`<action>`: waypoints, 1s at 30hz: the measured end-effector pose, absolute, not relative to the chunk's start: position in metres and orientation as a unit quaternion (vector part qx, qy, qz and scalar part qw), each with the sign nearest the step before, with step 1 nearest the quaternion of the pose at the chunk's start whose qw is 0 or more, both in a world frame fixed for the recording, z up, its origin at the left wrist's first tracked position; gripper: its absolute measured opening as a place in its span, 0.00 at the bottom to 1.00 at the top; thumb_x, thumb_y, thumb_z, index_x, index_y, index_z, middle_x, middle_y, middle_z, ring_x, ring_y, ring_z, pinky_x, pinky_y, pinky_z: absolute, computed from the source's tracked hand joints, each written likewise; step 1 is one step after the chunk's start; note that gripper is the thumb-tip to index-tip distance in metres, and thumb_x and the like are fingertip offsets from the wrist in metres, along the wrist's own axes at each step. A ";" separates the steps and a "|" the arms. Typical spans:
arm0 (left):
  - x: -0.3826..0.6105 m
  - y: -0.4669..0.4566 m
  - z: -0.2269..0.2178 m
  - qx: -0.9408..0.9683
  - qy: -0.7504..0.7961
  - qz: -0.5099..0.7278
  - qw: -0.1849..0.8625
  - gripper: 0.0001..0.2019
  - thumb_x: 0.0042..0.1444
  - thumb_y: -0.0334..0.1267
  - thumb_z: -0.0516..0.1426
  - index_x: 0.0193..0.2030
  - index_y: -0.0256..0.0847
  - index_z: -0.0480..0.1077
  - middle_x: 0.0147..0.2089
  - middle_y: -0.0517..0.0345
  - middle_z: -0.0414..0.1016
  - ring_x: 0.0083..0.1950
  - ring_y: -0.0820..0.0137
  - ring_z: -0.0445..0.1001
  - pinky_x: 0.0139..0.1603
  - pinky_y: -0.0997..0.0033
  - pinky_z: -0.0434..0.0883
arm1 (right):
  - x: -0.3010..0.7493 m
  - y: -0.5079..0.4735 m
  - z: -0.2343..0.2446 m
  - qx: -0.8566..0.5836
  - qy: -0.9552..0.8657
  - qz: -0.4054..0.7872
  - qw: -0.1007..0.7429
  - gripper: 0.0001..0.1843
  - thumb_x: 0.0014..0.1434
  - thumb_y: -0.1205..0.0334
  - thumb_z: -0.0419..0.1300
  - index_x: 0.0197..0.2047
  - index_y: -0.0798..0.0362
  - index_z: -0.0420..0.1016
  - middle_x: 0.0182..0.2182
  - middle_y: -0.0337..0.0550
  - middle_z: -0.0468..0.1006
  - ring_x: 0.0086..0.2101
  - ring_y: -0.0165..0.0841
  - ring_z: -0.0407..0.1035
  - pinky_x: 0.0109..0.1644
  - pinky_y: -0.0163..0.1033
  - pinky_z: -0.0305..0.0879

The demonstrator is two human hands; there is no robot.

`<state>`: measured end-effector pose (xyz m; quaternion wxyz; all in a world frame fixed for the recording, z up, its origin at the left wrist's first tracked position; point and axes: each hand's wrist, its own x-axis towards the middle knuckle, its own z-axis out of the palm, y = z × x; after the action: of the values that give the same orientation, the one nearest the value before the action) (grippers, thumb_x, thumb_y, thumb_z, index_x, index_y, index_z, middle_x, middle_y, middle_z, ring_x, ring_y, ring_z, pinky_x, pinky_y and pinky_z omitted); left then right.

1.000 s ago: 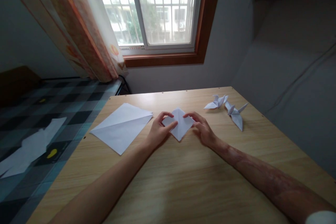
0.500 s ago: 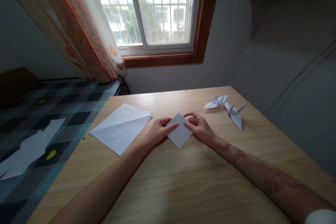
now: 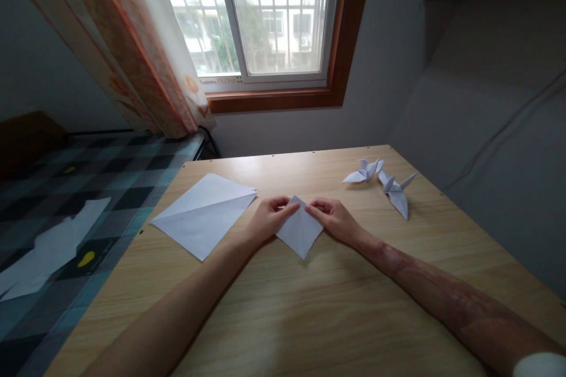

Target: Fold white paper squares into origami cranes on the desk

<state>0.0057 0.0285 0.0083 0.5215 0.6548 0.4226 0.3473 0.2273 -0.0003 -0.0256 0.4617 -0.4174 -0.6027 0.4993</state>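
A small folded white paper [image 3: 300, 230], diamond-shaped, lies on the wooden table [image 3: 309, 306] between my hands. My left hand [image 3: 267, 221] pinches its upper left edge with thumb and fingers curled. On the other side, my right hand [image 3: 336, 218] pinches the upper right edge the same way. The two thumbs nearly meet at the paper's top corner.
A larger folded white sheet [image 3: 201, 212] lies to the left on the table. Two finished paper cranes [image 3: 382, 182] sit at the far right. Left of the table is a checked bedspread [image 3: 66, 200] with loose white paper [image 3: 44, 253]. A curtain and window are behind.
The paper's side flaps have been folded inward, making the diamond narrower. Both hands have slid toward me and closer together along its top edges.
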 end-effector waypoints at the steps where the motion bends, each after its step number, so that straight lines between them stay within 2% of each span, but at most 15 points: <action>1: 0.006 0.028 0.007 0.651 0.424 0.357 0.519 0.20 0.60 0.57 0.67 0.35 0.39 0.82 0.30 0.57 0.79 0.29 0.70 0.72 0.27 0.74 0.63 | 0.228 0.000 -0.026 -0.420 -0.603 0.497 0.461 0.22 0.66 0.41 0.69 0.39 0.54 0.83 0.31 0.42 0.82 0.31 0.34 0.71 0.33 0.36 0.62; 10: 0.008 0.026 0.005 0.618 0.440 0.391 0.521 0.23 0.60 0.60 0.66 0.41 0.37 0.83 0.34 0.55 0.81 0.31 0.68 0.73 0.29 0.73 0.66 | 0.232 -0.001 -0.024 -0.421 -0.662 0.464 0.410 0.28 0.71 0.39 0.61 0.29 0.52 0.73 0.25 0.37 0.70 0.28 0.32 0.61 0.31 0.36 0.54; 16: 0.006 0.028 0.003 0.620 0.435 0.414 0.505 0.21 0.58 0.58 0.67 0.35 0.38 0.79 0.30 0.59 0.76 0.29 0.70 0.70 0.28 0.74 0.65 | 0.231 0.000 -0.022 -0.432 -0.683 0.427 0.406 0.29 0.74 0.38 0.56 0.28 0.51 0.67 0.26 0.36 0.67 0.29 0.31 0.60 0.32 0.37 0.54; 25: 0.008 0.028 -0.001 0.638 0.463 0.465 0.404 0.22 0.64 0.58 0.62 0.33 0.38 0.77 0.31 0.59 0.75 0.32 0.69 0.70 0.31 0.73 0.66 | 0.230 -0.001 -0.023 -0.468 -0.675 0.379 0.426 0.30 0.77 0.41 0.54 0.27 0.50 0.70 0.23 0.37 0.71 0.27 0.33 0.64 0.32 0.38 0.57; 30: 0.008 0.027 0.000 0.645 0.477 0.483 0.351 0.24 0.67 0.57 0.61 0.28 0.40 0.71 0.26 0.63 0.64 0.29 0.72 0.63 0.28 0.72 0.59 | 0.229 -0.005 -0.018 -0.478 -0.680 0.362 0.422 0.31 0.78 0.43 0.52 0.27 0.51 0.75 0.24 0.42 0.79 0.28 0.35 0.72 0.37 0.39 0.64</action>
<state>0.0077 0.0272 -0.0003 0.3515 0.6453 0.4767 0.4826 0.2288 -0.0052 -0.0175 0.4223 -0.4775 -0.6803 0.3617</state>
